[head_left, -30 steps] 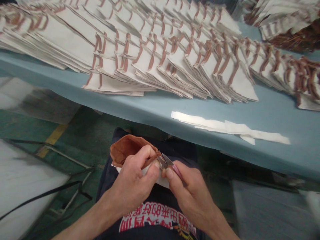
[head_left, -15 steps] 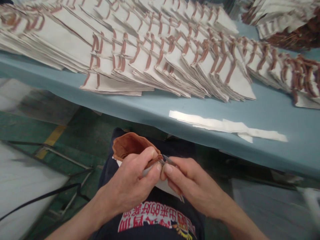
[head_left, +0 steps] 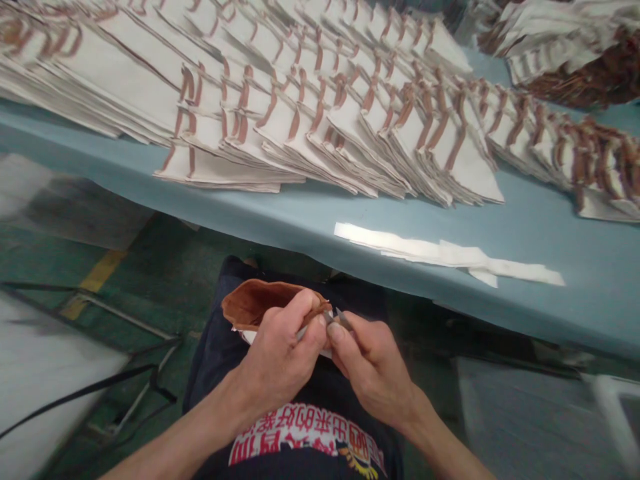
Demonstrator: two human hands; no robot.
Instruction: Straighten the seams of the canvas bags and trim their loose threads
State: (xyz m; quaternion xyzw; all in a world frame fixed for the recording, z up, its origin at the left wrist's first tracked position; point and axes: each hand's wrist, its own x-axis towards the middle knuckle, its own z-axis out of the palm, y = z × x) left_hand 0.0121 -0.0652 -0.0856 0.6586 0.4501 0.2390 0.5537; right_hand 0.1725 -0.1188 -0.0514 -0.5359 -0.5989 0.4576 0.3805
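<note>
A fabric pouch (head_left: 260, 303), white outside with a brown lining, is held over my lap with its mouth gaping upward. My left hand (head_left: 285, 340) is closed on its right end, thumb and forefinger pinching the brown edge. Close against it, my right hand (head_left: 367, 357) is closed on a small metal tool that looks like thread snips (head_left: 343, 319). The two pointed tips show apart, right at the pinched edge. My fingers cover most of the tool, and the fingertips of both hands nearly touch.
Beyond my lap runs a long blue-covered table (head_left: 540, 233). Overlapping piles of white fabric pieces with brown trim (head_left: 300, 127) lie along it. White strips (head_left: 440, 253) rest near its front edge. A metal frame (head_left: 130, 320) stands at left, and a printed dark apron (head_left: 300, 433) covers my lap.
The pouch is tilted a little and its mouth looks flatter. The snips' tips have shifted slightly right and show farther apart. Both hands keep their hold.
</note>
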